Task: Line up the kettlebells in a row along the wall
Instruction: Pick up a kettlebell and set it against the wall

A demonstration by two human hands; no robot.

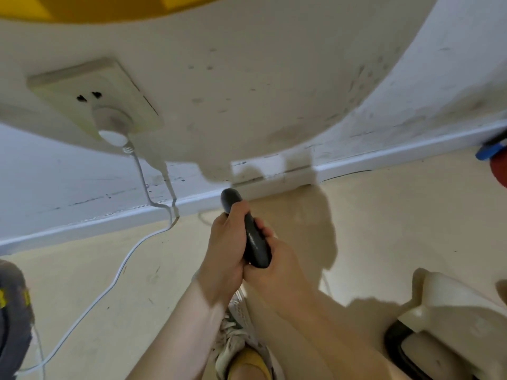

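Observation:
Both of my hands grip the black handle [254, 240] of a kettlebell, held above the floor close to the wall. My left hand [223, 248] wraps the far part of the handle and my right hand [277, 270] the near part. The bell's body is mostly hidden under my arms; a yellow rounded part [248, 363] shows below them, beside my white shoe [236, 322]. At the right edge, by the skirting board, a blue and red object [495, 157] is cut off by the frame; I cannot tell if it is a kettlebell.
A wall socket [90, 91] holds a white plug, and its white cable [129, 256] trails across the beige floor [384, 229] to the left. A cream device with a black base [439, 325] stands at lower right. A grey and yellow object [13, 311] sits at the left edge.

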